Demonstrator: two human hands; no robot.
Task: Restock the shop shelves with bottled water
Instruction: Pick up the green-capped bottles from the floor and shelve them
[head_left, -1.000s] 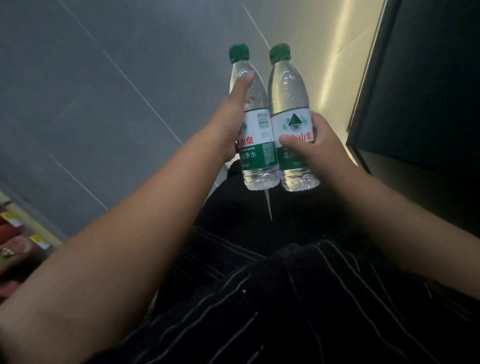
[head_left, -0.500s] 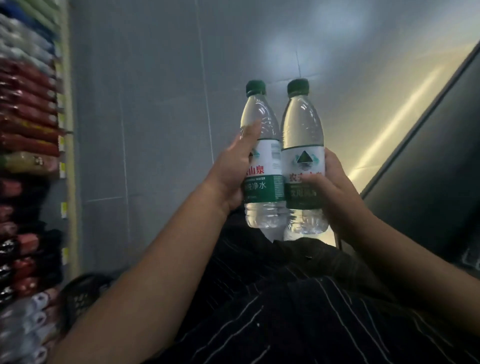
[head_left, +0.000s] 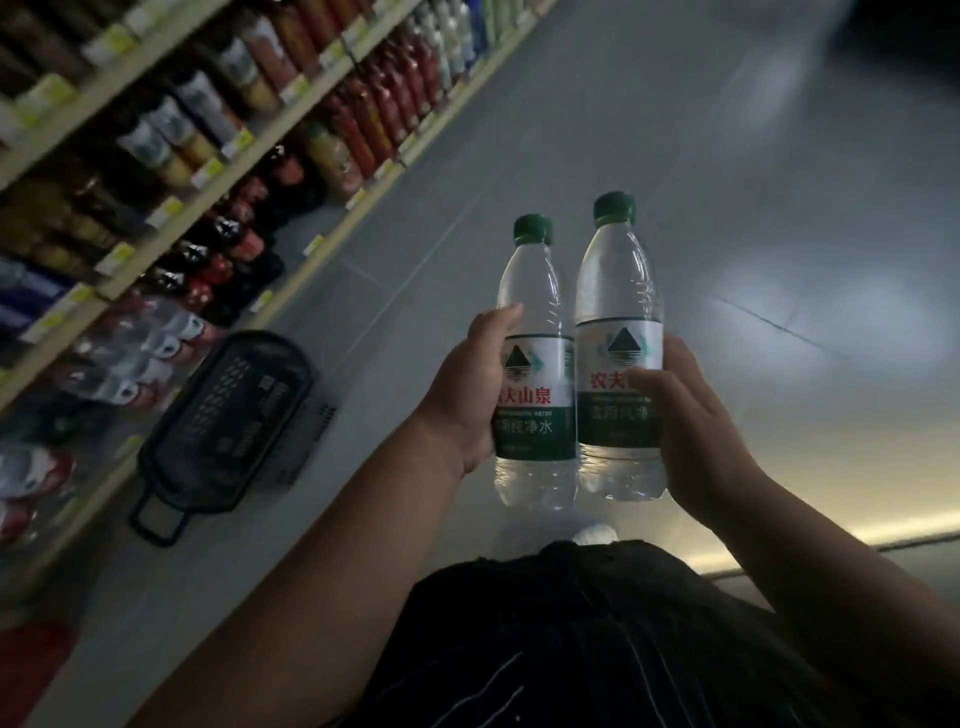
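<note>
Stocked shelves (head_left: 136, 270) fill the left side, their front edges running diagonally up the aisle. Near their foot a black basket (head_left: 244, 410) sits on the grey floor (head_left: 753, 234). Right of it, the left hand (head_left: 467, 395) has its fingers (head_left: 498, 319) wrapped round the left bottle (head_left: 535, 374) at the label. That bottle touches the right bottle (head_left: 618, 332), gripped the same way by the right hand (head_left: 691, 431). Both bottles are held upright in the air, well apart from the shelves, with open floor beyond and to their right.
</note>
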